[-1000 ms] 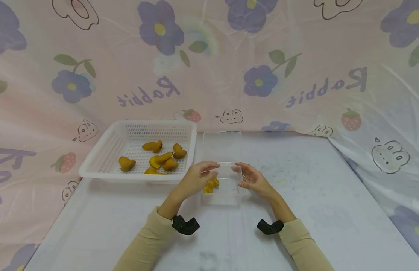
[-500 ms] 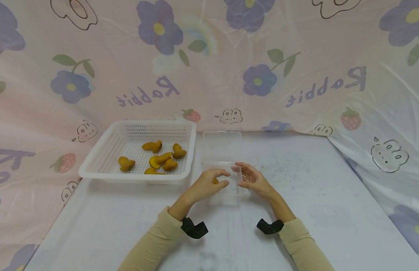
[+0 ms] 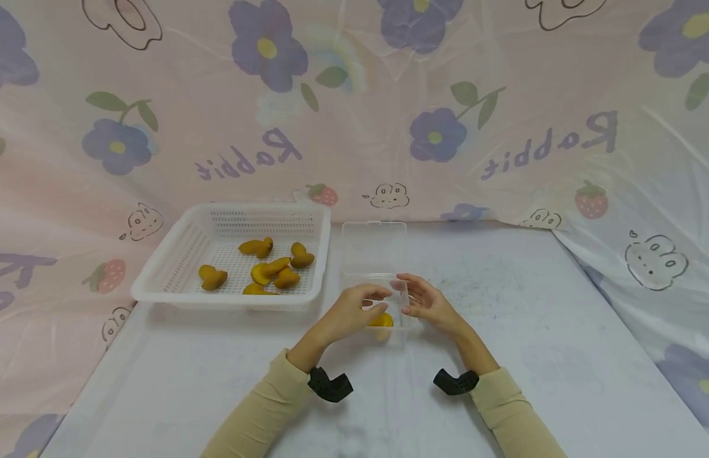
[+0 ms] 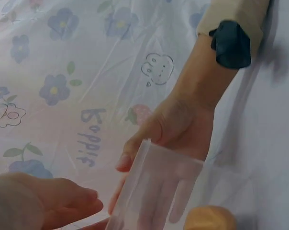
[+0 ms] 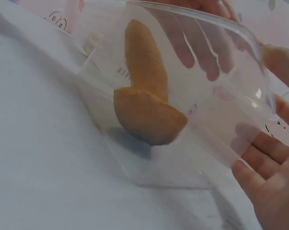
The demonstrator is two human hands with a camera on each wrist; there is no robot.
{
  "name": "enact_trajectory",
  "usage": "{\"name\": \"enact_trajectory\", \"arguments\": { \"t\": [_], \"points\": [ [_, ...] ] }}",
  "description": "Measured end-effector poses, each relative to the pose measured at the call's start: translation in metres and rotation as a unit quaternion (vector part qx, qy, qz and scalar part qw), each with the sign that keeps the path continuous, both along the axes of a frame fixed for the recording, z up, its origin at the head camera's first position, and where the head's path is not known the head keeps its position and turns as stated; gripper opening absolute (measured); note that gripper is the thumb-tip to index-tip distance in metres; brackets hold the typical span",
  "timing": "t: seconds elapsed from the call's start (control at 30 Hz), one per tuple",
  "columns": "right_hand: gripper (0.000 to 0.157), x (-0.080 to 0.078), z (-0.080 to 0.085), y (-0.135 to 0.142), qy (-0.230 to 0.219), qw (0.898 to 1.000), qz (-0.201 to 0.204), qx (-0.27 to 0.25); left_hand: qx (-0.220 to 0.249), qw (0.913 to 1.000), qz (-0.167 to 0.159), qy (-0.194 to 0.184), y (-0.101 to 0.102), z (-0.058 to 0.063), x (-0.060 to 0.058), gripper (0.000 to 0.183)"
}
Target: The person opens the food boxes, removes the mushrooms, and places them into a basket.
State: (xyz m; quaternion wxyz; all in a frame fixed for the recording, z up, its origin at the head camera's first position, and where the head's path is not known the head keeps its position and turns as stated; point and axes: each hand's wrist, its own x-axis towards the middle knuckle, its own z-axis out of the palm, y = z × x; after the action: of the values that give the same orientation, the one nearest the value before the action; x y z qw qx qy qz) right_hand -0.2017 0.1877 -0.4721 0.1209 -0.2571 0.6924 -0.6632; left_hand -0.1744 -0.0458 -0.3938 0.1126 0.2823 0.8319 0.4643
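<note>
A clear plastic box (image 3: 403, 326) stands on the table, its hinged lid (image 3: 374, 247) laid back. Inside it lies a yellow-brown mushroom (image 3: 380, 319), with rounded cap and thick stem showing through the wall in the right wrist view (image 5: 151, 117). My left hand (image 3: 349, 310) is over the box's left side, thumb and fingers apart, close to the mushroom; nothing shows between them. My right hand (image 3: 437, 308) rests along the box's right side, fingers spread. In the left wrist view, right-hand fingers (image 4: 151, 199) appear straight through the plastic. The left fingertips are partly hidden.
A white slotted basket (image 3: 142, 294) stands back left, close to the box, with several more mushrooms (image 3: 214, 278) in it. A printed curtain (image 3: 354, 114) hangs behind and along the sides of the white table (image 3: 503, 356).
My left hand has moved right over the box. The mushroom, earlier at the box's left and then mostly hidden by that hand, now lies farther right and nearer. My right hand has stayed still.
</note>
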Motion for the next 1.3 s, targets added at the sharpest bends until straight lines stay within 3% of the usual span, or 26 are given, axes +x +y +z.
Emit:
{"name": "enact_trajectory", "arguments": {
  "t": [0.2,0.33,0.53,0.83,1.0,1.3],
  "points": [
    [0.069,0.0,0.002,0.0,-0.001,1.0,0.0,-0.004,-0.069,0.9942,-0.075,0.035,-0.005,0.004,-0.016,0.033],
    [0.07,0.0,0.004,0.0,-0.006,1.0,-0.001,-0.004,-0.096,0.9891,-0.109,0.024,-0.005,0.006,-0.026,0.037],
    [0.068,0.0,0.002,-0.001,-0.011,1.0,0.003,-0.008,-0.135,0.9833,-0.11,-0.053,-0.001,0.007,-0.033,0.047],
    [0.069,0.0,0.002,-0.002,-0.015,1.0,0.005,-0.02,-0.194,0.9694,-0.127,-0.08,0.001,0.006,-0.037,0.051],
    [0.071,0.0,0.002,-0.003,-0.017,1.0,0.007,-0.025,-0.202,0.9671,-0.131,-0.081,0.001,0.006,-0.037,0.05],
    [0.067,0.001,0.004,-0.003,-0.012,1.0,-0.003,-0.006,-0.212,0.9694,-0.122,-0.025,0.002,0.009,-0.031,0.041]
  ]
}}
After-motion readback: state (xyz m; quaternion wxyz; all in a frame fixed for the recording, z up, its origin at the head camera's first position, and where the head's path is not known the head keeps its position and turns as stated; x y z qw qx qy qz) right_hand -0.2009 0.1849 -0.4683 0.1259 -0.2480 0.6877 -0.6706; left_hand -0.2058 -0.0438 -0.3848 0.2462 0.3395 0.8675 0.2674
